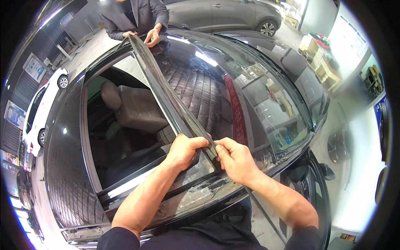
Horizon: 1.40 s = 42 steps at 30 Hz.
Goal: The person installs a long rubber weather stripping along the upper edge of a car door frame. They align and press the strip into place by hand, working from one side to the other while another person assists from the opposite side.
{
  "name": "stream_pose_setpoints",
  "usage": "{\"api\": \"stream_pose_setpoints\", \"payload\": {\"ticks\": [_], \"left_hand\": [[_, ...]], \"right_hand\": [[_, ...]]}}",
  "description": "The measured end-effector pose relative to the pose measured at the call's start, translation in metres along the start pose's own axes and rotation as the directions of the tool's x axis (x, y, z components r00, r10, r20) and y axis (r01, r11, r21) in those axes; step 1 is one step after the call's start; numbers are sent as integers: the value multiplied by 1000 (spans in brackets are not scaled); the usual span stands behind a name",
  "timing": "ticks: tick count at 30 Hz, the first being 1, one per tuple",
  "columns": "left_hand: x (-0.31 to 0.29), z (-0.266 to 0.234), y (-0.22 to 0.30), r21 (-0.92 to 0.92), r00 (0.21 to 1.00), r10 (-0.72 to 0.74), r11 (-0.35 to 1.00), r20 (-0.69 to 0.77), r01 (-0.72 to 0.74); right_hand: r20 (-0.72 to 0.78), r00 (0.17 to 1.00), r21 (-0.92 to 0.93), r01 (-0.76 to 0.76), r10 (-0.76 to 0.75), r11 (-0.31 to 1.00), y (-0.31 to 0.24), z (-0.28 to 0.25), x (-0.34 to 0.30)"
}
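Note:
A long, dark, flexible strip (pixel 177 101) spans the car roof along the front edge of the sunroof opening (pixel 116 146). My left hand (pixel 183 151) is closed on its near part, thumb on top; the fingers are partly hidden below. Just to the right, my right hand (pixel 236 160) pinches the strip's near end, where a mesh-like surface shows. Across the roof, a co-worker's two hands (pixel 153 37) are at the strip's far end. A shiny rail (pixel 160 100) runs beside the strip, on the opening's side.
Inside the opening shows a grey seat (pixel 141 104). The windshield (pixel 266 96) lies to the right, and an opened front door (pixel 316 183) stands at lower right. A grey car (pixel 200 14) is parked behind the co-worker (pixel 137 16), a white car (pixel 41 112) at left.

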<state>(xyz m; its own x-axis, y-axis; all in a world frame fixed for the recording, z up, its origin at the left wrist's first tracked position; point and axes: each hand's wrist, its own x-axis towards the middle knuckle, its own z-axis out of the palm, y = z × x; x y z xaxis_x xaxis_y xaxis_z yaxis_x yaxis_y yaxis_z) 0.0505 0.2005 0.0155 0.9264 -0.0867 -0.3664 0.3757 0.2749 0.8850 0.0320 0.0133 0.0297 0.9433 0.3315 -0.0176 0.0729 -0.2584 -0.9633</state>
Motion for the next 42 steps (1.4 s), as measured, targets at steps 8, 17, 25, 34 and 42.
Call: {"api": "stream_pose_setpoints", "payload": {"ticks": [8, 17, 25, 34, 42], "left_hand": [[2, -3, -4, 5, 1000, -4, 1000, -5, 4], [4, -4, -7, 14, 1000, -5, 1000, -25, 5], [-4, 5, 3, 21, 999, -22, 1000, -29, 23], [1, -4, -5, 117, 998, 11, 993, -62, -4], [1, 2, -8, 35, 988, 36, 999, -149, -31]], "right_hand": [[176, 958, 293, -271, 226, 917, -6, -16, 3], [123, 990, 91, -79, 67, 993, -2, -10, 0], [39, 999, 35, 11, -12, 999, 0, -11, 0], [127, 970, 331, -238, 207, 913, -3, -9, 2], [-97, 995, 1, 34, -33, 999, 0, 2, -7]]}}
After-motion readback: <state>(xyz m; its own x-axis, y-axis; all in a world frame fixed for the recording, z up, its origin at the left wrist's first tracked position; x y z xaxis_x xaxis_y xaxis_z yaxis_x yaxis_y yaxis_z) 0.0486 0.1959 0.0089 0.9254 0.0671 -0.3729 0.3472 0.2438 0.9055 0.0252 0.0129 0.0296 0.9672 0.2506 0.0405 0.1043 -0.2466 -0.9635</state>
